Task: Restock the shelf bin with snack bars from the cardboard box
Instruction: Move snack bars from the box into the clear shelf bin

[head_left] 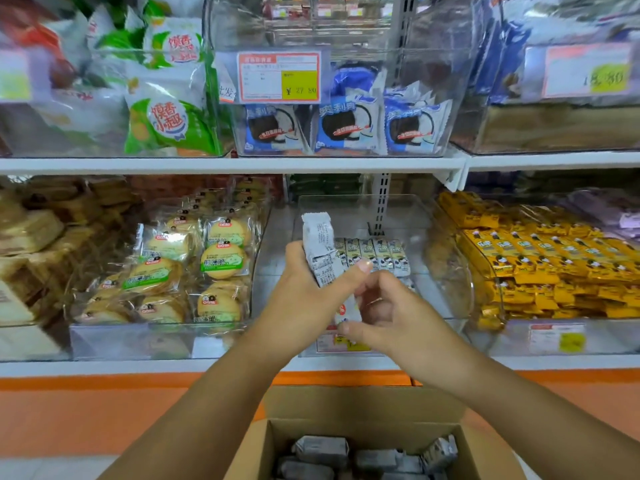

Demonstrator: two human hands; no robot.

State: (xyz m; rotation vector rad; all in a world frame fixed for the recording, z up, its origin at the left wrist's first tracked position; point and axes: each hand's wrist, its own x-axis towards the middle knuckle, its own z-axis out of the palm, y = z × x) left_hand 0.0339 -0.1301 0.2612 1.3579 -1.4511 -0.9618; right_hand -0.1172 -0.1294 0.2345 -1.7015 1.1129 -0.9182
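- Left hand (303, 282) is gripping a bunch of snack bars (318, 240) upright, centre frame, before the clear shelf bin (405, 206).
- Right hand (391, 311) is pinching a white-wrapped bar (349, 315) just below.
- Cardboard box (363, 405) is sitting bottom centre.

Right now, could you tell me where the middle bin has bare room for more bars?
Bare floor shows right of the row of bars, up to the wall of the clear bin beside the yellow packs, and behind the row. In front, the left hand and right hand crowd it; the cookie bin is packed.
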